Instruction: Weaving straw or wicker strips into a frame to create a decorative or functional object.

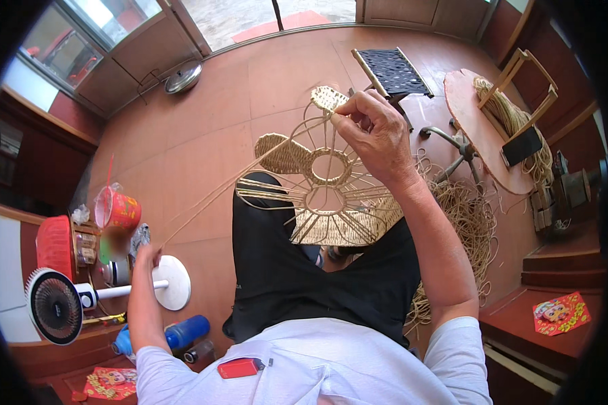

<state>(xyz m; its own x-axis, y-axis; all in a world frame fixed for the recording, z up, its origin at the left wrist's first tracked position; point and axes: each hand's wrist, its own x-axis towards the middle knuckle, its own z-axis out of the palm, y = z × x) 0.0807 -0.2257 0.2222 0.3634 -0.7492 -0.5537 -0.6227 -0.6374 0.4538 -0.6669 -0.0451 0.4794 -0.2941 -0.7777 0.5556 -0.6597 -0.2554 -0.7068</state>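
On my lap rests a straw-coloured woven frame [327, 189] with wire petals radiating from two rings; some petals, like the oval one [275, 154] on the left, are filled with cord weave. My right hand [368, 131] pinches the frame near its small woven top tip [325, 96]. A long cord [209, 199] runs from there down to my left hand [152, 253], which is closed on it low at the left, over the fan's area. The right hand's inner fingertips are partly hidden.
A white fan [55, 304], red bucket [118, 208] and blue bottle [186, 333] stand left. Right are heaped cord [466, 243], a round board [463, 108] with phone [521, 148], and a black woven stool [392, 71]. A lid [182, 77] sits near the door.
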